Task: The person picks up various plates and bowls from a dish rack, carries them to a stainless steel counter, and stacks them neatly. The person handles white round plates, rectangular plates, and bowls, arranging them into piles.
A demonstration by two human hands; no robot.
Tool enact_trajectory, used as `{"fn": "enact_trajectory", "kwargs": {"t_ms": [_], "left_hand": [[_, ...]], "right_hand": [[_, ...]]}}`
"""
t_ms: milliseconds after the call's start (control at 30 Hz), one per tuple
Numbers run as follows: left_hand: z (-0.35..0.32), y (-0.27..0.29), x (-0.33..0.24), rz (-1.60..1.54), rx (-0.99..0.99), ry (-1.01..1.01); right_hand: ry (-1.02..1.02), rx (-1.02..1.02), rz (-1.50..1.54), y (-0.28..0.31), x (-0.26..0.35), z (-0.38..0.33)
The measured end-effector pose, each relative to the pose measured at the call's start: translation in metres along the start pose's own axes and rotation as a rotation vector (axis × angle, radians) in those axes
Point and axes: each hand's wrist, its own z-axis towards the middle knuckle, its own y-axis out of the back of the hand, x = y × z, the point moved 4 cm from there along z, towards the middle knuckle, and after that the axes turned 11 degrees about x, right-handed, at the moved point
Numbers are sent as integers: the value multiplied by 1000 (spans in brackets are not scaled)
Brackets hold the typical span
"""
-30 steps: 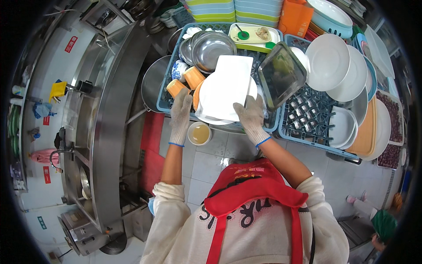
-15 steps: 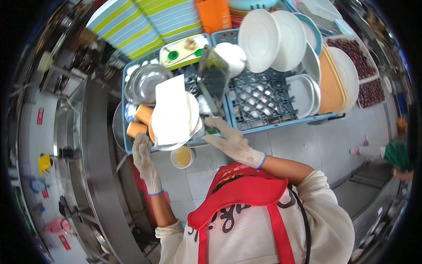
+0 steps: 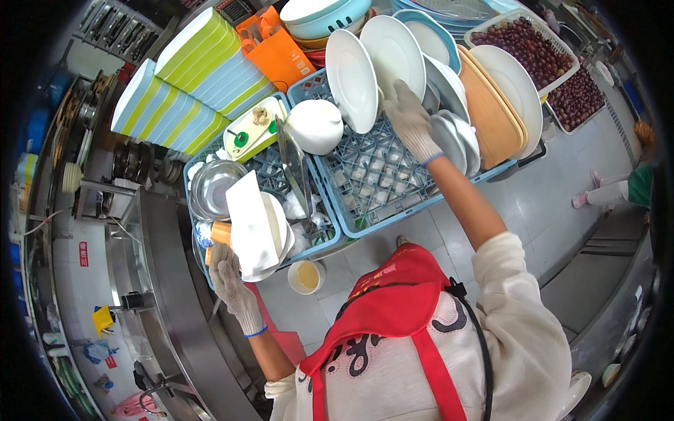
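My right hand [image 3: 413, 126], in a pale knitted glove, reaches into the right blue crate [image 3: 393, 219]. Its outstretched fingers lie against the lower part of an upright white plate [image 3: 390, 50]; another white plate [image 3: 351, 83] stands to its left. My left hand [image 3: 235, 286], gloved the same way, is beside the left crate's near corner. Its fingers extend along an orange cup [image 3: 220, 233] and the left edge of a white rectangular dish [image 3: 247, 223]. That dish leans on several round white plates [image 3: 279, 223]. Part of the left fingers is hard to make out.
Left crate holds glass bowls [image 3: 216, 189] and a dark clear container [image 3: 295, 165]. A white pot [image 3: 314, 128] sits between crates. Brown trays [image 3: 491, 105] stand rightward, near grape baskets [image 3: 523, 49]. Striped boxes [image 3: 203, 70] rise behind. A cup of yellowish liquid [image 3: 307, 276] is below.
My right hand has moved from beside the left crate, up and right to the standing plates. My left hand stays by the dish stack. The view has shifted and turned.
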Motion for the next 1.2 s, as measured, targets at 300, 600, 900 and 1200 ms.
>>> {"fn": "enact_trajectory", "kwargs": {"t_ms": [300,600,900,1200], "left_hand": [[-26,-1,-4,-15,-93,72],[-54,13,11,-11,-189,157],[-44,9,12,-36,-162,186],[-41,-7,23,-99,-49,163]], "right_hand": [[-194,465,-382,-70,-30,102],[155,-18,-349,3,5,37],[-49,105,59,127,-4,-89],[-419,464,653,76,-38,-134]]}}
